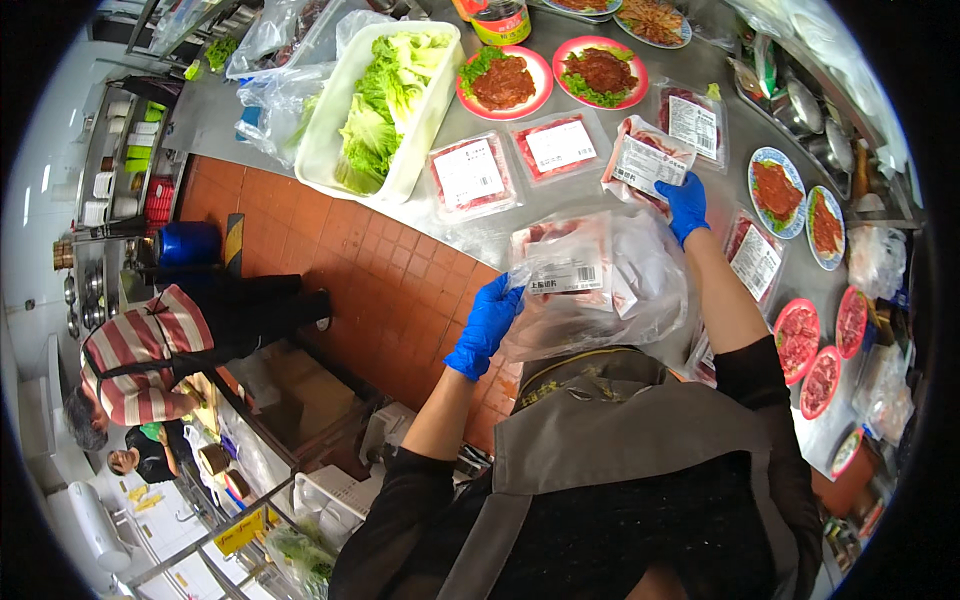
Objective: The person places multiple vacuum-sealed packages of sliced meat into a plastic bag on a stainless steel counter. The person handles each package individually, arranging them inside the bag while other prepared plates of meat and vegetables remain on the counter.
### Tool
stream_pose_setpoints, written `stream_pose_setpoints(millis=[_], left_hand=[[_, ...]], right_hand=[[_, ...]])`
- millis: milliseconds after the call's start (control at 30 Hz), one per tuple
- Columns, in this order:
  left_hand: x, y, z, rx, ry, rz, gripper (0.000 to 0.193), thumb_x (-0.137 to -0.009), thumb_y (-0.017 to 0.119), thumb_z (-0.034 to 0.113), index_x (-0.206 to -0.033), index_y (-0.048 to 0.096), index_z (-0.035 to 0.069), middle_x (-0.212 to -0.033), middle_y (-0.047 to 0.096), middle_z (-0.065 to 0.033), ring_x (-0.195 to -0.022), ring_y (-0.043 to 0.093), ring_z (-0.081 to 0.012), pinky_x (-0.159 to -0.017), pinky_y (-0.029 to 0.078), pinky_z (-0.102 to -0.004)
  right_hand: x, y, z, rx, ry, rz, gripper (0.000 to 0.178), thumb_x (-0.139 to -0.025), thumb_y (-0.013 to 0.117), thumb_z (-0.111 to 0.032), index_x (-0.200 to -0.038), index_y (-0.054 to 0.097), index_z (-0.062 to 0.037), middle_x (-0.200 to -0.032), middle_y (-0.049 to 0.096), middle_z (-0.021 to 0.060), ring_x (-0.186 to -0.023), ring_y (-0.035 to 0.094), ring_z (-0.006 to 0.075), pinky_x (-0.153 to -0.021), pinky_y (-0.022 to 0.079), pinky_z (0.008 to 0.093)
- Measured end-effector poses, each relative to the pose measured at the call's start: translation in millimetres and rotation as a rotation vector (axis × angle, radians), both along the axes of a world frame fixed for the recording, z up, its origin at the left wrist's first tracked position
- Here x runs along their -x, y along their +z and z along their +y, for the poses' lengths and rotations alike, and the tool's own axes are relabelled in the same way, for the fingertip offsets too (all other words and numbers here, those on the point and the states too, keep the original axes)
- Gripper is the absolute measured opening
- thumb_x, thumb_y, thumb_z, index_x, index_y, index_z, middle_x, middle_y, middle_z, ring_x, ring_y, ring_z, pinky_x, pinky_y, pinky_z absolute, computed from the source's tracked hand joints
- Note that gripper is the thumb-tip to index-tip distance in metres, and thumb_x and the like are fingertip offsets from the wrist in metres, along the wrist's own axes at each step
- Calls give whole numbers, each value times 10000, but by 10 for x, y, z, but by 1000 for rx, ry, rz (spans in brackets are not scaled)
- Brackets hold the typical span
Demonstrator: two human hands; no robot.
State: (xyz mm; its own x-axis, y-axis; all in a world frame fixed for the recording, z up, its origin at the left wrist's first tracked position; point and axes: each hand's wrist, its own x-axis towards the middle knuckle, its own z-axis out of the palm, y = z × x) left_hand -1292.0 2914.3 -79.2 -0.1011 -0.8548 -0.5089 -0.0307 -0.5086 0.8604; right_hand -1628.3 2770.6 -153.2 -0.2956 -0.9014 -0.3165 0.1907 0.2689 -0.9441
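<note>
Blue gloves cover both of my hands. My left hand (487,325) grips the edge of a clear plastic bag (655,290), its fingers closed on the film. Inside the bag lie labelled packs of sliced meat (565,262). My right hand (686,207) is closed on the lower corner of another sealed meat pack (648,160), beyond the bag on the steel counter. Two more flat meat packs, one at the left (474,175) and one beside it (556,147), lie with white labels up. Another meat pack (692,125) rests behind the held one.
A white tub of lettuce (315,150) stands at the counter's left edge. Plates of marinated meat (505,82) sit at the back, with others (776,193) on the right. Red-rimmed plates of raw meat (797,340) are nearer. Across the tiled floor (370,270), a person in stripes (150,345) bends over.
</note>
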Motion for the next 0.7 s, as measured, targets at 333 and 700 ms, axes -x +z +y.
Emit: stream_pose_setpoints(millis=[333, 700], left_hand=[[18, 57, 10, -46, 38, -3, 219, -857, 520, 114, -1049, 573, 22, -722, 499, 53, -612, 419, -39, -544, 376, -194], [24, 151, -22, -34, -10, -134, 239, -878, 501, 148, -1073, 590, 42, -675, 440, 81, -560, 359, -13, -471, 277, -171]], right_hand=[[230, 205, 122, -76, 384, 193, 352, -681, 602, 20, -1031, 567, 13, -963, 615, 94, -843, 589, 174, -760, 465, 280], [-103, 100, 553, 72, 66, 757, 515, -717, 635, -224, -1165, 489, -16, -975, 574, 159, -841, 564, 273, -789, 437, 352]])
